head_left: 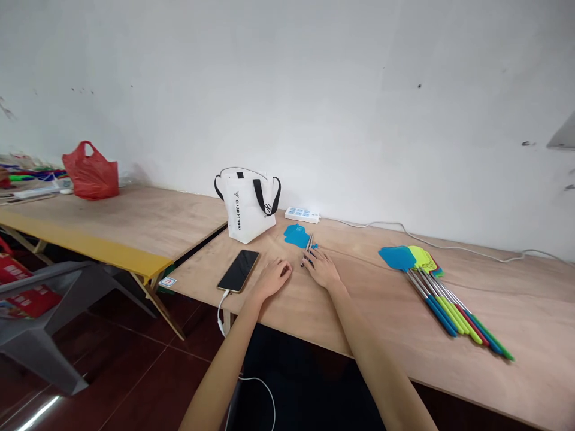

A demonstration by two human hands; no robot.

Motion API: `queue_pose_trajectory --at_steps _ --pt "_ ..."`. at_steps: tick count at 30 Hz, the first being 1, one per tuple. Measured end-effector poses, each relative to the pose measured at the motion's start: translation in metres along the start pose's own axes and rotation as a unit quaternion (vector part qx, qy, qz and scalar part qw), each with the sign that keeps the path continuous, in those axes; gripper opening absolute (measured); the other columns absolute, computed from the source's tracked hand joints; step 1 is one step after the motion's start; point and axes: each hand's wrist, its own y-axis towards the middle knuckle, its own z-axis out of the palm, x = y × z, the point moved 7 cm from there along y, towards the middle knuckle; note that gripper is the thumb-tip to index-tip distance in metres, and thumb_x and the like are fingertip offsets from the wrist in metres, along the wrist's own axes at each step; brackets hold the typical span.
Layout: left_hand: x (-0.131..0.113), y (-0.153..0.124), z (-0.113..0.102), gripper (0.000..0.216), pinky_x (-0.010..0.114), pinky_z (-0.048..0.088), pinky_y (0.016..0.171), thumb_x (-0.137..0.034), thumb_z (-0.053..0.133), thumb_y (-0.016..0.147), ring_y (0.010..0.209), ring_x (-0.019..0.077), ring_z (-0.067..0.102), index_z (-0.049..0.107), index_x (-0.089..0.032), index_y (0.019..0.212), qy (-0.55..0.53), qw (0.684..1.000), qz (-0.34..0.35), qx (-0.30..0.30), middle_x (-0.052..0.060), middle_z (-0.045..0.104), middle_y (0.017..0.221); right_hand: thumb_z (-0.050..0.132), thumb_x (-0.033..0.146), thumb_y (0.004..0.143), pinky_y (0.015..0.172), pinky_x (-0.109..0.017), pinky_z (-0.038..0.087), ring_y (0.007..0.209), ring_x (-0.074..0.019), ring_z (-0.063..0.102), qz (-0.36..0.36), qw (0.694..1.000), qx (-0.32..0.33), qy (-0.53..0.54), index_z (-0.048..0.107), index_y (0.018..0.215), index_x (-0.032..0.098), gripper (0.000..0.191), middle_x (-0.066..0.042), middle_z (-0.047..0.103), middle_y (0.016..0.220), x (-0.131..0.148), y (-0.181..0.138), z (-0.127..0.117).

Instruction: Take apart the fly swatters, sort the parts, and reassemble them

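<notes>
- While both arms stretch over the plywood table point(368, 311), the right hand point(322, 267) lies with its fingers spread flat over the metal shaft of a blue fly swatter point(297, 235), covering it, no pinch visible.
- Left hand point(272, 278) rests loosely curled on the wood, holding nothing, just beside a dark phone point(239, 270).
- That swatter lies alone near the white tote bag point(248, 206) and the power strip point(302, 214), well apart from the bundle of swatters point(442, 287) on the right.
- Risk, as I judge it: a flat press could let the thin shaft roll or skid away.
- Phone overhangs near the edge with its cable point(222, 311) dangling; a stray elbow could knock it off.
</notes>
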Motion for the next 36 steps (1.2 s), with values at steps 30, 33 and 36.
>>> queue_pose_trajectory --at_steps 30,33,36 --pt "-0.001 -0.001 -0.002 0.017 0.033 0.047 0.083 -0.028 0.045 0.098 0.093 0.0221 0.061 0.061 -0.023 0.095 -0.007 1.0 -0.005 0.004 0.006 0.062 0.103 0.043 0.025 0.097 0.116 -0.039 0.037 0.15 -0.0226 0.03 0.026 1.0 0.006 0.017 0.057 0.139 0.019 0.045 -0.009 0.044 0.158 0.008 -0.012 -0.005" --pt "-0.002 -0.001 -0.002 0.017 0.034 0.047 0.085 -0.027 0.044 0.098 0.095 0.0226 0.061 0.061 -0.022 0.094 -0.008 1.0 -0.002 0.002 0.006 0.062 0.104 0.042 0.023 0.096 0.114 -0.039 0.039 0.15 -0.0225 0.031 0.028 0.999 0.009 0.02 0.056 0.139 0.018 0.045 -0.009 0.043 0.158 0.007 -0.019 -0.007" --pt "-0.003 -0.002 -0.002 0.017 0.035 0.047 0.086 -0.026 0.044 0.097 0.097 0.0232 0.061 0.06 -0.022 0.092 -0.005 1.0 0.002 -0.001 0.006 0.063 0.104 0.043 0.021 0.096 0.113 -0.038 0.04 0.15 -0.0212 0.03 0.027 0.999 0.009 0.02 0.056 0.139 0.019 0.046 -0.008 0.044 0.158 0.005 -0.025 -0.01"
